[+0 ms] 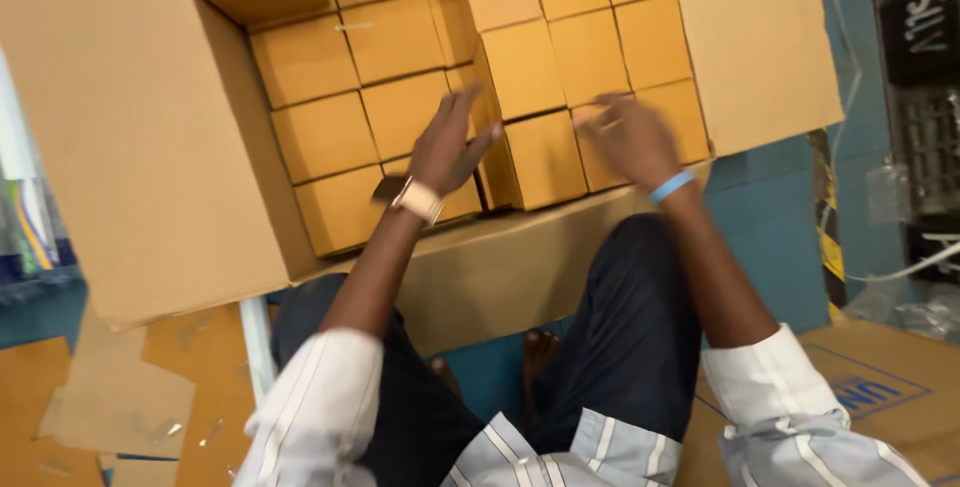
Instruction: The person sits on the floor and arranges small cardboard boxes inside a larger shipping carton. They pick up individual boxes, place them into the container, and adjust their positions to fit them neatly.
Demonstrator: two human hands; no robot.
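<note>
A big open cardboard carton (150, 147) stands in front of me, packed with several small plain brown boxes (330, 132) in rows. My left hand (448, 142), with a pale watch at the wrist, reaches into the carton, fingers spread flat against a small box (542, 159) at the front row. My right hand (625, 137), with a blue wristband, rests its fingers on top of the neighbouring small box (680, 112). Both hands are blurred by motion. Neither hand clearly closes around anything.
The carton's flaps (750, 37) fold outward left and right. My dark trousers (630, 327) and bare feet (535, 352) are below. Flattened cardboard pieces (120, 397) lie on the floor at left, a printed carton (880, 387) at right, a blue floor (770, 237) and black crates (920, 37) beyond.
</note>
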